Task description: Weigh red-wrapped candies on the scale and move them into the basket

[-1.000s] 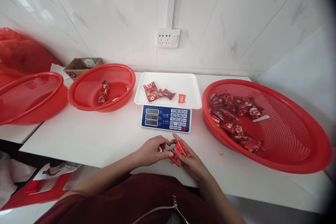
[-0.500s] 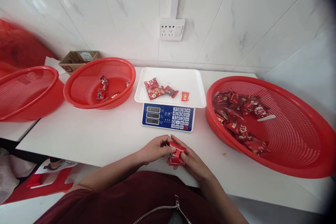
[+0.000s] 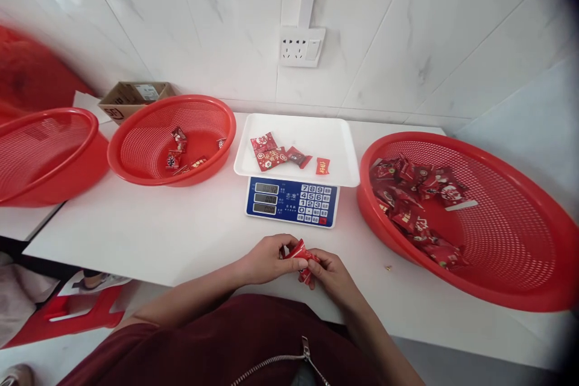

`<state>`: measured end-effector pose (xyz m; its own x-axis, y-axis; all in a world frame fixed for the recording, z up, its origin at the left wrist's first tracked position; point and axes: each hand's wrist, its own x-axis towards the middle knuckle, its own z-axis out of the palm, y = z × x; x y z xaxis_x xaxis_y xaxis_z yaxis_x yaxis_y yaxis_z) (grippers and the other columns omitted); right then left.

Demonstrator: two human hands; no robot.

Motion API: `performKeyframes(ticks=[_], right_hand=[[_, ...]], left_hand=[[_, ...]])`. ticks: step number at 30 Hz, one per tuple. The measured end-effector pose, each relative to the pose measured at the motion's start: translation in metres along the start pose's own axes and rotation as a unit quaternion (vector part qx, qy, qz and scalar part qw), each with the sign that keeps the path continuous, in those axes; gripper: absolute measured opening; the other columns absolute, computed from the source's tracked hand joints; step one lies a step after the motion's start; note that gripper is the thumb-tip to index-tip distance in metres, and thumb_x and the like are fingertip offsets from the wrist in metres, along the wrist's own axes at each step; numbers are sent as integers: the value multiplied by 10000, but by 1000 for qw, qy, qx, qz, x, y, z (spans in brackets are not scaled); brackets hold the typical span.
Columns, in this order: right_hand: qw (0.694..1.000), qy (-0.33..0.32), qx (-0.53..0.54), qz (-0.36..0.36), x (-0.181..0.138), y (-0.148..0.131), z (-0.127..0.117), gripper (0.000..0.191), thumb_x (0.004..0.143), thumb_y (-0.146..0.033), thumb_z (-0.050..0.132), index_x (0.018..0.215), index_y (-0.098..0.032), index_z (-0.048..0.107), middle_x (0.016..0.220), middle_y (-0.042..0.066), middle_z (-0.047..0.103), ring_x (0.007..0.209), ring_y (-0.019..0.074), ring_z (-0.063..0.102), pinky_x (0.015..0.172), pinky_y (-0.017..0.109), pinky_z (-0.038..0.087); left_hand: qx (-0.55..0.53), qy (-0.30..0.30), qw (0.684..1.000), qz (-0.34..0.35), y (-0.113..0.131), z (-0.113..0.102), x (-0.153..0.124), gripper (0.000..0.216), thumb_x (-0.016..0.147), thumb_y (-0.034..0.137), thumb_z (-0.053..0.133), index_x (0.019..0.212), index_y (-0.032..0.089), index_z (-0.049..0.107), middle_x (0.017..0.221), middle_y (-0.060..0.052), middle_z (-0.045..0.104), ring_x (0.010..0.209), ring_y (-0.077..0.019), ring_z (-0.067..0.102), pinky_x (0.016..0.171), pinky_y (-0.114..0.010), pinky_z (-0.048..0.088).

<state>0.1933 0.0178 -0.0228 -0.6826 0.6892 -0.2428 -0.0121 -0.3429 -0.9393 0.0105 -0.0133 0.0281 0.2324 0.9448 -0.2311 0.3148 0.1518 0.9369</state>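
Note:
Between my two hands, just over the table's front part, is a small red snack packet (image 3: 297, 250). My left hand (image 3: 270, 260) pinches it from the left, and my right hand (image 3: 331, 274) grips its right side; the fingers hide much of it. Beyond my hands stands a digital scale (image 3: 292, 201) with a blue keypad face. Its white tray (image 3: 335, 132) carries a flat patterned red packet (image 3: 270, 154), a dark red twisted packet (image 3: 298, 157) and a small red packet (image 3: 322, 166) at the right.
A large red basket (image 3: 511, 160) with many red packets stands at the right. At the left are a red basket (image 3: 131, 157) with several packets, another red basket (image 3: 85, 157) and a cardboard box (image 3: 120, 108). A tiny gold-coloured bit (image 3: 388, 268) lies on the table (image 3: 181, 235).
My hands have turned and bunched the red packet, so its printed front now shows less. The camera view has shifted slightly; things on the tray stay put.

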Motion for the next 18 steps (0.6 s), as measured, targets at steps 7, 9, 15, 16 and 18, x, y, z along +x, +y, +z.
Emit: performKeyframes(ticks=[7,9,15,16,18], right_hand=[[1000,20,-12,-8,1,-2,2,303,766,-486,603,757,-184,628,599,11,622,472,130,526,459,267,444],[999,27,11,-14,2,-3,2,309,763,-483,611,822,-180,632,621,18,623,503,138,541,478,272,454],[991,42,125,-10,2,-1,1,385,756,-462,640,1064,-237,583,798,37,635,659,151,597,549,262,462],[991,40,125,-10,3,-1,1,381,751,-456,649,1059,-241,588,807,37,634,662,149,594,563,266,463],[992,36,120,-18,3,1,1,371,746,-456,655,1045,-242,599,809,39,630,664,148,586,578,273,463]], left_hand=[[-73,5,997,21,-2,6,-1,259,813,384,546,751,138,597,693,-2,567,640,-128,482,606,-241,374],[-78,16,997,15,-2,4,0,266,806,396,553,748,138,587,677,3,561,641,-130,486,608,-242,378],[-87,142,985,34,19,-35,9,280,797,412,570,904,153,580,742,5,556,652,-118,476,604,-230,383],[-93,156,982,44,26,-46,12,284,800,410,569,933,160,573,738,10,554,634,-110,471,586,-221,377],[-89,177,978,72,43,-67,21,276,803,411,566,937,170,563,712,21,545,593,-95,457,550,-206,363]])
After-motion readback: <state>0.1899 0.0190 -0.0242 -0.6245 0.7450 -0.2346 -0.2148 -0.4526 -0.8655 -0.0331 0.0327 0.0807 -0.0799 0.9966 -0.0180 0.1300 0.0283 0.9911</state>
